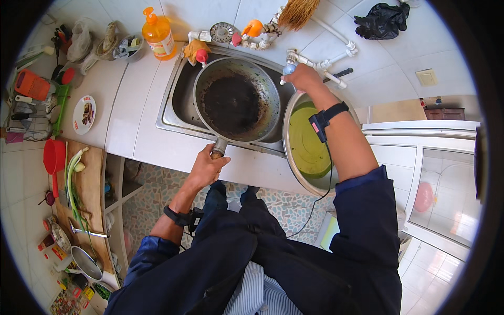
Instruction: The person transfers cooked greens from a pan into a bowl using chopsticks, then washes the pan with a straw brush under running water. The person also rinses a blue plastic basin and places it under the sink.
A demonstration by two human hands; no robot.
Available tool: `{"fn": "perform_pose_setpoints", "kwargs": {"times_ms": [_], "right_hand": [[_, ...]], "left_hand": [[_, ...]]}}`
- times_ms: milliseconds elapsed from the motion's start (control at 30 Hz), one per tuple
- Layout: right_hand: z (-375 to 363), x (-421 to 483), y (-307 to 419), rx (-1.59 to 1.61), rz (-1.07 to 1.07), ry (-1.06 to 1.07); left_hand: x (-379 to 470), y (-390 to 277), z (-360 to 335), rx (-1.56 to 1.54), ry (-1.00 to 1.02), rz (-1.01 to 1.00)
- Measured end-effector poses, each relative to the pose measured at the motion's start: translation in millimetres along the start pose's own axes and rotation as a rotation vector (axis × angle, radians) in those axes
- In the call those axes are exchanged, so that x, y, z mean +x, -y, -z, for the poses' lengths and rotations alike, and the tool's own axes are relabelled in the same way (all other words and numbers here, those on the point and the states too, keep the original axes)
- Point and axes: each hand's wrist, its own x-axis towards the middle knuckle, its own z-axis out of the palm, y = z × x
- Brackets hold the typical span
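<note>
My left hand [208, 166] is closed around the handle of a dark-stained metal wok [238, 100], which lies over the two-basin steel sink [185, 125]. With my right hand [305, 77] I grip a blue tap knob [289, 69] on the white wall pipes, at the sink's back right. Below my right forearm stands a large metal basin [289, 157] of yellow-green liquid. A red-handled tap [202, 57] with an orange cloth [193, 50] beside it is behind the wok. No running water can be made out.
An orange pump bottle [159, 37] stands at the sink's back left corner. A small white plate [84, 115] with food scraps lies on the left counter. Further left are a wooden board [92, 169] with spring onions [72, 173] and a red ladle [54, 156]. A straw brush [298, 13] hangs above the pipes.
</note>
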Motion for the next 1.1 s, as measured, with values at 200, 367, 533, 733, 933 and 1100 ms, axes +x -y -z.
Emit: {"fn": "perform_pose_setpoints", "kwargs": {"times_ms": [200,367,533,733,933,1100], "right_hand": [[-26,22,-6,-0.088,-0.008,-0.192],[-31,34,-7,-0.128,-0.04,-0.15],[-33,31,-8,-0.166,0.004,-0.2],[-30,26,-12,-0.281,0.13,-0.271],[-29,24,-13,-0.372,0.232,-0.325],[-29,22,-16,-0.4,0.279,-0.366]], "left_hand": [[10,-8,9,-0.004,0.06,0.032],[14,-15,16,0.019,0.107,0.056],[25,-16,20,0.031,0.132,0.108],[32,-14,22,0.001,0.162,0.077],[34,-13,27,-0.005,0.195,0.084],[35,-12,27,0.002,0.18,0.104]]}}
